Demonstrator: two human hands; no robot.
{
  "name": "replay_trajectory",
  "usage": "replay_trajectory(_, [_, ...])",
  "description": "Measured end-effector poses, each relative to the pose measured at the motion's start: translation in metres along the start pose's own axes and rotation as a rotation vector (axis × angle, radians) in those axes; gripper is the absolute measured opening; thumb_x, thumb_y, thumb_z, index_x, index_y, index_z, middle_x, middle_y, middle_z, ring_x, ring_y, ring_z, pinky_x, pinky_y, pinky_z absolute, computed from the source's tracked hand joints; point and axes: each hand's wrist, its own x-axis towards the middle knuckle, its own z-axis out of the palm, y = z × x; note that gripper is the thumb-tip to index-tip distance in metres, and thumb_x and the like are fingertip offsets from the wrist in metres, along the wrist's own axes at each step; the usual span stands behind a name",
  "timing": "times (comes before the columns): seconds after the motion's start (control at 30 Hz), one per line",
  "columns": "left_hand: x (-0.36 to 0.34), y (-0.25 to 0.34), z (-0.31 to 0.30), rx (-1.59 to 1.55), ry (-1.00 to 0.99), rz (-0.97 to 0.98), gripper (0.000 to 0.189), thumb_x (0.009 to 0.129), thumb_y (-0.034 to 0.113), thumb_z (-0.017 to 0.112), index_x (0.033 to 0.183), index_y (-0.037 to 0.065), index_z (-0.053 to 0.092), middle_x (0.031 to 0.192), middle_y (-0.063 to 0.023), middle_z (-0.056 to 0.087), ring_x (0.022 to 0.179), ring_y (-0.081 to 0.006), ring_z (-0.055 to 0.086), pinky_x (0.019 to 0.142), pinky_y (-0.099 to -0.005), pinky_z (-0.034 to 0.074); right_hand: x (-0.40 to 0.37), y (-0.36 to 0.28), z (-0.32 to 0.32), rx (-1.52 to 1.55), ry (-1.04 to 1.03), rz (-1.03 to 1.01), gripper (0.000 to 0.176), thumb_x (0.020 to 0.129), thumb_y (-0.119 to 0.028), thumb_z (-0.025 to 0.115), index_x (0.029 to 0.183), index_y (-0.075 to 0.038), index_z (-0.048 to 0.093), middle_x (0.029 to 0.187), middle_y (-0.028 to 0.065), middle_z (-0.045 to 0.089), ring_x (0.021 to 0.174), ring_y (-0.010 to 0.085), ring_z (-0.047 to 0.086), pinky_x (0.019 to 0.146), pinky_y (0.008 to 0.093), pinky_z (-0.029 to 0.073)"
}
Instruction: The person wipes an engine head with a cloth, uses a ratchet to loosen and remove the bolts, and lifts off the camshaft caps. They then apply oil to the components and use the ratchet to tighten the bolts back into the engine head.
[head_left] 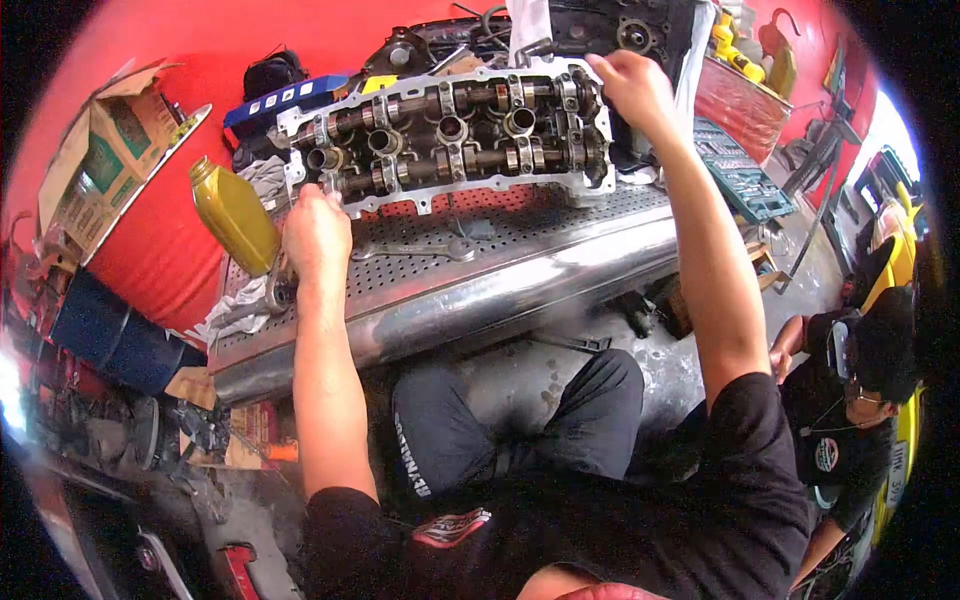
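A metal cylinder head [455, 135] with two camshafts lies on a perforated steel workbench [520, 265]. My left hand [317, 232] is closed on the near left corner of the head. My right hand [630, 88] grips its far right end. A wrench [415, 250] lies on the bench just in front of the head, between my arms.
A gold oil bottle [233, 215] stands at the bench's left end, by rags. A cardboard box [105, 150] sits further left. A socket set case [745, 170] lies at the right. Another person [850, 400] crouches at the lower right. My knees [520, 420] are below the bench.
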Motion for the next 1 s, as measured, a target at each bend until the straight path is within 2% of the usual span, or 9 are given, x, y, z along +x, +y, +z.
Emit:
replay_trajectory(0.2, [-0.007, -0.013, 0.005, -0.15, 0.118, 0.062, 0.024, 0.087, 0.021, 0.069, 0.089, -0.001, 0.061, 0.084, -0.0226, 0.068, 0.082, -0.0414, 0.066, 0.073, -0.0509, 0.051, -0.025, 0.008, 0.016, -0.006, -0.013, -0.013, 0.027, 0.08, -0.032, 0.071, 0.088, -0.006, 0.071, 0.083, 0.017, 0.07, 0.083, 0.0348, 0.069, 0.079, 0.0413, 0.053])
replay_trajectory(0.27, [-0.004, -0.012, 0.003, -0.178, 0.162, 0.015, 0.027, 0.089, 0.025, 0.068, 0.088, -0.001, 0.061, 0.085, -0.0225, 0.068, 0.083, -0.0414, 0.066, 0.073, -0.0508, 0.05, -0.036, 0.014, 0.002, 0.123, -0.19, 0.001, 0.026, 0.081, -0.031, 0.071, 0.089, -0.006, 0.072, 0.082, 0.0139, 0.071, 0.078, 0.0264, 0.069, 0.077, 0.0375, 0.053])
replay_trajectory(0.33, [0.003, -0.006, -0.002, -0.181, 0.139, -0.056, 0.029, 0.09, 0.029, 0.066, 0.087, 0.0, 0.061, 0.083, -0.0223, 0.068, 0.082, -0.0418, 0.066, 0.072, -0.0511, 0.05, -0.026, 0.004, -0.005, 0.179, -0.04, 0.047, 0.03, 0.083, -0.034, 0.072, 0.09, -0.005, 0.073, 0.08, 0.0122, 0.071, 0.077, 0.0225, 0.069, 0.076, 0.0361, 0.053])
replay_trajectory(0.6, [0.027, -0.002, 0.001, -0.097, 0.044, -0.035, 0.03, 0.091, 0.033, 0.064, 0.085, 0.004, 0.063, 0.079, -0.0204, 0.068, 0.08, -0.0419, 0.066, 0.07, -0.0518, 0.05, -0.021, 0.007, 0.014, 0.129, -0.056, 0.021, 0.026, 0.078, -0.028, 0.073, 0.084, -0.003, 0.07, 0.081, 0.0144, 0.07, 0.077, 0.0261, 0.069, 0.074, 0.0362, 0.052])
replay_trajectory(0.67, [0.028, -0.006, 0.008, -0.111, 0.09, -0.024, 0.029, 0.089, 0.033, 0.067, 0.086, 0.004, 0.064, 0.078, -0.0191, 0.069, 0.078, -0.0399, 0.067, 0.069, -0.0499, 0.051, -0.04, 0.018, 0.011, 0.143, -0.193, 0.054, 0.026, 0.079, -0.028, 0.073, 0.086, -0.003, 0.071, 0.078, 0.0121, 0.07, 0.074, 0.0198, 0.066, 0.072, 0.0342, 0.052])
replay_trajectory(0.73, [0.024, -0.012, 0.016, -0.196, 0.168, -0.058, 0.03, 0.086, 0.034, 0.071, 0.086, 0.005, 0.064, 0.077, -0.0176, 0.068, 0.075, -0.0378, 0.067, 0.068, -0.0478, 0.051, -0.04, 0.026, 0.018, 0.259, -0.067, 0.074, 0.032, 0.08, -0.033, 0.075, 0.088, -0.002, 0.072, 0.079, 0.0111, 0.07, 0.075, 0.0175, 0.065, 0.072, 0.0334, 0.051])
replay_trajectory(0.87, [0.021, -0.012, 0.024, -0.321, 0.247, -0.178, 0.031, 0.081, 0.032, 0.077, 0.082, 0.004, 0.064, 0.068, -0.0121, 0.066, 0.06, -0.0332, 0.063, 0.061, -0.0443, 0.049, -0.008, 0.013, 0.017, 0.162, -0.028, 0.018, 0.048, 0.084, -0.05, 0.069, 0.091, -0.002, 0.073, 0.078, 0.0145, 0.071, 0.077, 0.0263, 0.069, 0.075, 0.0371, 0.052])
replay_trajectory(0.93, [0.022, -0.011, 0.024, -0.289, 0.174, -0.172, 0.029, 0.08, 0.028, 0.078, 0.081, 0.002, 0.064, 0.072, -0.0128, 0.067, 0.065, -0.0325, 0.064, 0.064, -0.0432, 0.05, -0.004, 0.009, 0.02, 0.06, -0.015, 0.027, 0.04, 0.083, -0.043, 0.07, 0.09, -0.004, 0.072, 0.079, 0.0165, 0.07, 0.078, 0.0329, 0.069, 0.075, 0.0402, 0.053])
replay_trajectory(1.0, [0.021, -0.013, 0.038, -0.258, 0.341, -0.023, 0.029, 0.08, 0.027, 0.077, 0.081, 0.001, 0.064, 0.077, -0.0139, 0.067, 0.07, -0.0323, 0.064, 0.067, -0.0424, 0.05, -0.009, 0.006, 0.021, -0.017, 0.013, -0.03, 0.033, 0.081, -0.036, 0.071, 0.085, -0.004, 0.071, 0.077, 0.0159, 0.069, 0.076, 0.0315, 0.069, 0.075, 0.0389, 0.053])
